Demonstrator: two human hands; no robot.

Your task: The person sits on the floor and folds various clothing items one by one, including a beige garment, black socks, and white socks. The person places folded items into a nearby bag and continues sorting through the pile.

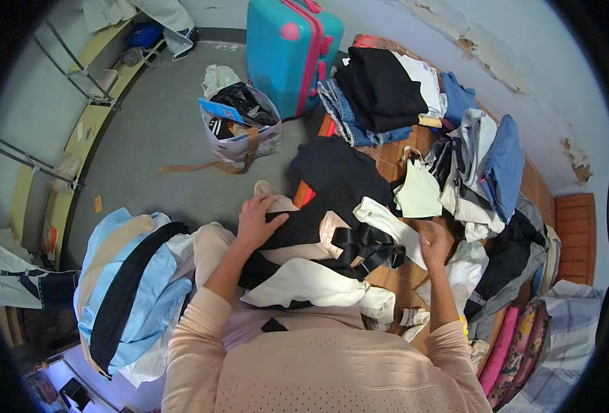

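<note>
My left hand (255,221) lies on a black garment (291,228) over my lap, its thumb and fingers apart. My right hand (436,244) is closed at the end of a long white piece of clothing (390,224), which stretches toward the middle of the pile. Between my hands lies a black strap or belt (370,249), tangled on the clothes. A cream garment (301,282) is bunched nearer to me. Beyond, a dark garment (339,172) spreads over the edge of the wooden surface. The fingertips of my right hand are partly hidden.
A turquoise suitcase (277,62) stands at the back, beside a bag (246,144) full of items. Folded black clothes (380,86) and blue jeans (504,158) lie far right. Light blue and black clothes (139,275) hang at my left. A shelf (88,131) lines the left wall.
</note>
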